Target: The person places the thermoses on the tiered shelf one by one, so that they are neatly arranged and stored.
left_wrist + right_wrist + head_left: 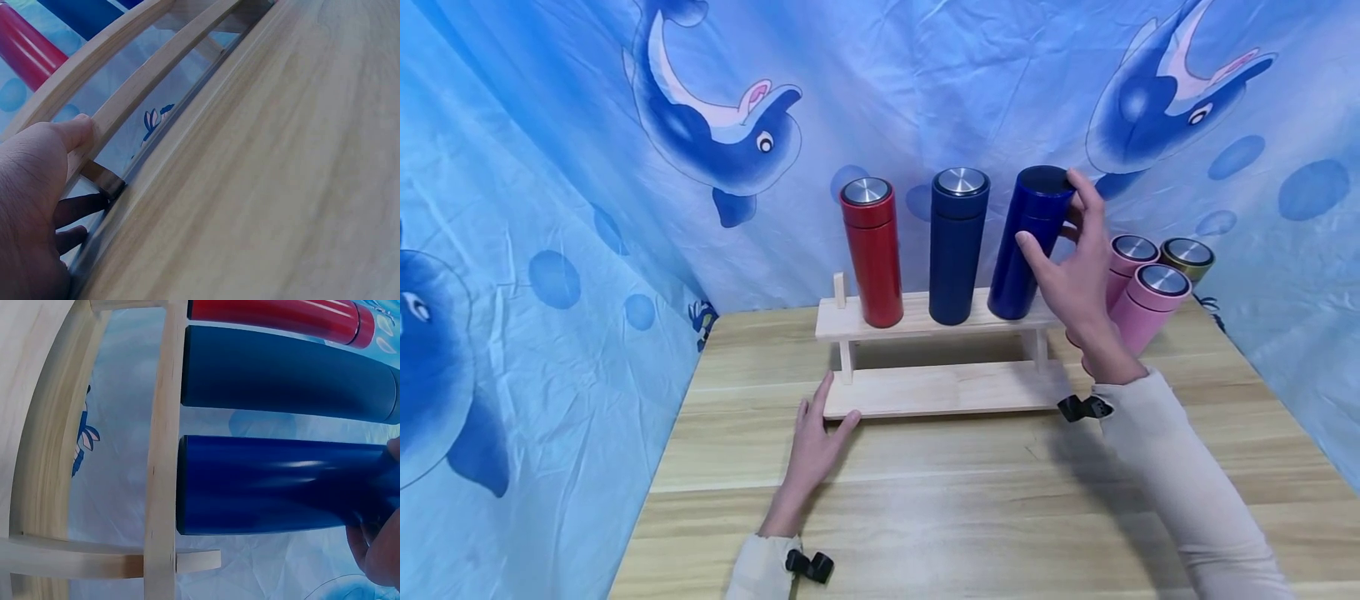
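My right hand (pixel 1078 271) holds a glossy blue thermos bottle (pixel 1018 258) near its top, thumb in front and fingers behind. That bottle stands on the upper plank of a two-tier wooden rack (pixel 917 392), at the right; the right wrist view shows its base against the plank. To its left on the same plank stand a dark blue thermos bottle (pixel 957 250) and a red thermos bottle (pixel 874 258), both upright with silver lids. My left hand (pixel 816 446) grips the left end of the rack's lower plank, thumb at the front edge.
Right of the rack stand two pink thermos bottles (pixel 1150 304) and a gold-green one (pixel 1187 254), partly hidden by my right hand and one another. A blue dolphin-print curtain (pixel 880 83) hangs close behind and beside the wooden table (pixel 925 508).
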A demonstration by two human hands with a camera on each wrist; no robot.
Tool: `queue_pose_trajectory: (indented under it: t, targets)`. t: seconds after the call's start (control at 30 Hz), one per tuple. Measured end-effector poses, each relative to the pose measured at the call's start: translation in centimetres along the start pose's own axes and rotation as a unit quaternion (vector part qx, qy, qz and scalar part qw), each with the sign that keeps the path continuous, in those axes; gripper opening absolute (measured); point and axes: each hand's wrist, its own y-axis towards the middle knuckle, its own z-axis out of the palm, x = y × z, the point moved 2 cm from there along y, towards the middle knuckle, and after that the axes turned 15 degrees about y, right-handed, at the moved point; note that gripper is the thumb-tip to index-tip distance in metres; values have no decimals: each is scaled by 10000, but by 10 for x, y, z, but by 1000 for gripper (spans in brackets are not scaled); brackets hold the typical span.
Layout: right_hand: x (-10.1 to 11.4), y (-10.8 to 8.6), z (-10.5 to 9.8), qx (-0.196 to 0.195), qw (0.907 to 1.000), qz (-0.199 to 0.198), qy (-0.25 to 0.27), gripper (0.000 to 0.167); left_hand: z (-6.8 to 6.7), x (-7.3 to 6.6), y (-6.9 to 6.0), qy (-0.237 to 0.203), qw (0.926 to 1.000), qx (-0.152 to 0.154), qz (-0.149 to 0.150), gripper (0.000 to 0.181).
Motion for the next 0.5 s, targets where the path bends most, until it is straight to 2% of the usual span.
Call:
queue_pose_trajectory:
  t: [0.17,0.5]
  targets:
    - [-2,3,-2,268,9993,-244,-43,78,1,1,1,-68,9999,-33,94,86]
    - [1,-5,-7,245,9995,198,-84,93,1,0,0,-100,9999,12,31,86]
